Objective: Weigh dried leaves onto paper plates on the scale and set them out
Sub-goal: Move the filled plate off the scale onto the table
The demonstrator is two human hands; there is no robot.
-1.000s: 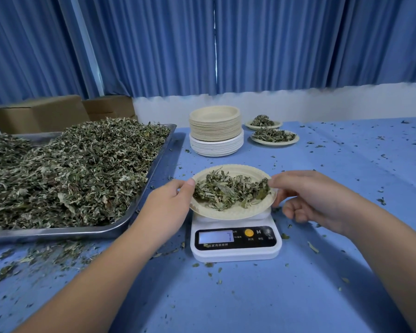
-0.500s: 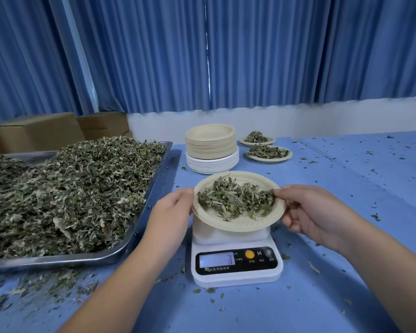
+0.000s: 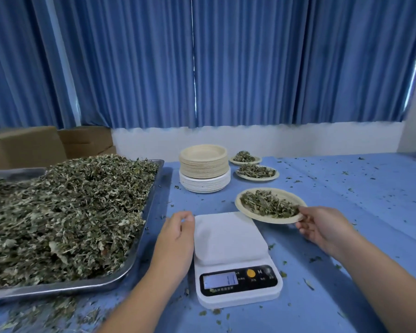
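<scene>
One filled plate (image 3: 271, 220): off the scale (image 3: 228, 236), just past its far right corner, nearly level, dried leaves (image 3: 269, 205) heaped on it
Right hand (image 3: 322, 228): pinches that plate's near rim, thumb on top, fingers beneath
Left hand (image 3: 178, 234): beside the scale's left edge, fingers loosely curled, holding nothing
Scale display (image 3: 220, 280): lit, reading too blurred to tell
Set-out plates (image 3: 257, 178): two, filled, further back on the table (image 3: 346, 212)
Plate stack (image 3: 203, 169): behind the scale
Tray (image 3: 58, 289): left, piled with loose leaves (image 3: 65, 212)
</scene>
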